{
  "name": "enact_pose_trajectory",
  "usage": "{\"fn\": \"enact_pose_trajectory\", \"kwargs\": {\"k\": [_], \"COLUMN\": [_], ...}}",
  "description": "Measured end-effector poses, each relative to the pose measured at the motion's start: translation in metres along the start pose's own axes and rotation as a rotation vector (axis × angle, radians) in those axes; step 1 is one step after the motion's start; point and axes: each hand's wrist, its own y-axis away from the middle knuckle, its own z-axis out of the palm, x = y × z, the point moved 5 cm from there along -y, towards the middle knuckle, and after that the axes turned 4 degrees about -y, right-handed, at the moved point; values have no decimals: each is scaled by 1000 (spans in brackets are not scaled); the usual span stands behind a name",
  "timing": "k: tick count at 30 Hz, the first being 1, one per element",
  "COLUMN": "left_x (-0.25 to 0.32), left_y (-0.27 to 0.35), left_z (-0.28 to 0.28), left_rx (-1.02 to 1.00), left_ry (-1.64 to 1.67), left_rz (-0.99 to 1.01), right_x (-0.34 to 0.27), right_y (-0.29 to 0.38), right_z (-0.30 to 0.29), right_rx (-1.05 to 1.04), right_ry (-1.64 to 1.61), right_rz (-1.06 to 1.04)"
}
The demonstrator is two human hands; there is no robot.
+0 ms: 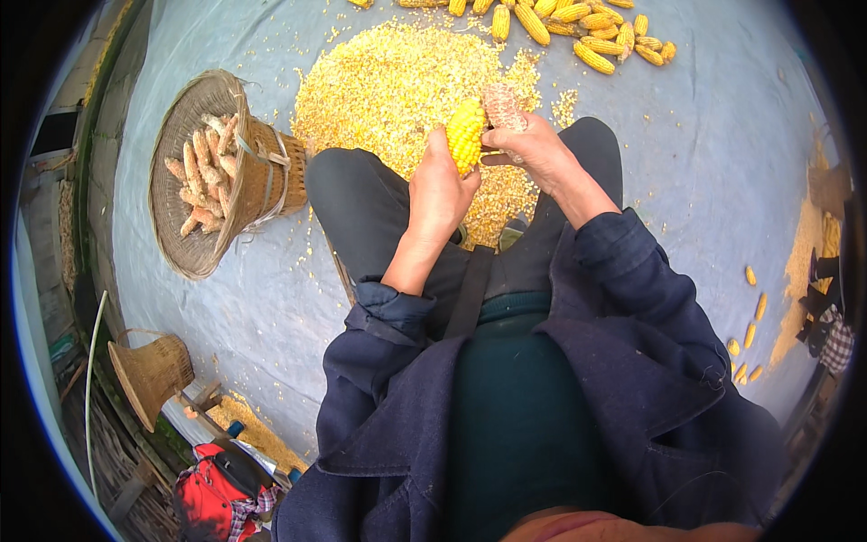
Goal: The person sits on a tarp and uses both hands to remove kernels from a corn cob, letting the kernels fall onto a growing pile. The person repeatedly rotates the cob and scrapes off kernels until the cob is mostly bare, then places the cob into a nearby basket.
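Between my knees, my left hand [441, 181] grips a yellow corn ear [466, 135] that still bears kernels, its thumb along one side. Close on its right, my right hand [532, 148] holds a stripped corncob [502, 108], the cob's upper end pointing away from me. The ear and the cob nearly meet; whether they touch is unclear. Below both hands spreads a pile of loose corn kernels [393, 81] on a grey-blue sheet [271, 325]. Part of the right fingers is hidden behind the cob and ear.
A wide-rimmed wicker basket [166, 223] holding bare cobs [203, 176] lies tipped at the left. Unshelled ears [582, 27] are heaped beyond the kernels. A smaller basket [156, 369] stands lower left, near a person in red [217, 488]. Another person [833, 339] is at the far right.
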Motion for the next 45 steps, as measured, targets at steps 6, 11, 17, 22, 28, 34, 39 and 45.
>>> {"fn": "enact_pose_trajectory", "kwargs": {"k": [6, 11, 17, 22, 28, 34, 39, 45], "left_x": [-6, -17, -17, -12, -18, -20, -19, 15], "left_y": [-4, -1, 2, 3, 5, 4, 6, 10], "left_z": [10, 16, 17, 14, 16, 6, 10, 12], "left_rx": [-95, -241, -246, -286, -275, -119, -94, -63], "left_ry": [406, 873, 726, 805, 848, 510, 330, 153], "left_rz": [-122, -242, -178, -155, -232, -119, -127, -129], "right_x": [-4, 5, -16, -16, 5, -16, -18, -7], "right_y": [-7, -10, -7, -15, -7, -6, -3, -22], "right_z": [-3, -22, -19, -19, -13, -11, 12, -7], "right_rx": [168, 192, 76, 52, 56, -28, -100, 357], "right_ry": [451, 69, 174, 274, 116, 92, 117, 313], "right_rz": [-292, -66, -77, -83, -73, -131, -179, -444]}}
